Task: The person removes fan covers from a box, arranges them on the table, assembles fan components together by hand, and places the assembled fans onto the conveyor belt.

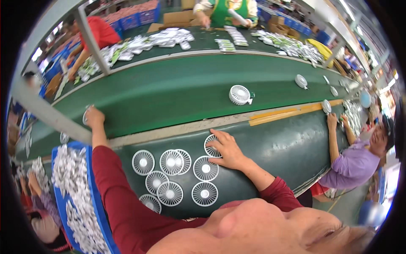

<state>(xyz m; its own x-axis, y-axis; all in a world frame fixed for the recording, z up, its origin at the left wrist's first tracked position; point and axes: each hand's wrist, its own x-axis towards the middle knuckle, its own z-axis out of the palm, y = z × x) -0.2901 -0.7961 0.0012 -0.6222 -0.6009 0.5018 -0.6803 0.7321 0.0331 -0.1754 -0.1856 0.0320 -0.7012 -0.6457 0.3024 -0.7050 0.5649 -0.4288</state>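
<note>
My left hand [95, 117] reaches over the left part of the green conveyor belt [160, 93], its fingers closed on a white fan part [86, 115] that is mostly hidden. On the dark green worktable my right hand [231, 151] lies with fingers apart over a round white fan grille [211, 146], partly covering it. Just below, its thumb side touches another grille [206, 168]. Nearer me is one more grille [204, 194]. Several further grilles [170, 194] lie to the left, some overlapping. A white fan head [240, 95] rides on the belt beyond my right hand.
A blue crate [94, 199] of small white parts stands at my left. Metal frame posts [50, 112] cross above the belt. Another fan head [300, 81] lies farther right. Co-workers stand at the right and across the belt, near piles of white and green parts [292, 47].
</note>
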